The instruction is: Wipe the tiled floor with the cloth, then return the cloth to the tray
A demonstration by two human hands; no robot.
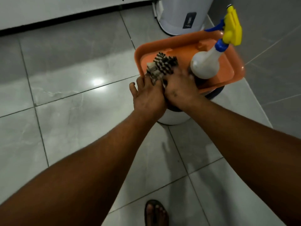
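Observation:
A striped dark-and-beige cloth (161, 66) lies bunched on the near left part of an orange tray (184, 40). The tray rests on top of a white round container. My left hand (147, 97) reaches over the tray's near edge, its fingers on the cloth's near end. Right beside it, my right hand (179, 87) presses its fingers on the cloth too; the fingertips are blurred. The grey tiled floor (68, 82) spreads out to the left and below.
A white spray bottle (206, 64) with a yellow and blue trigger head stands on the tray's right side. A white bin (180, 13) stands behind the tray. A grey wall rises on the right, and a white cabinet base runs along the top. My sandalled foot (155, 212) is below.

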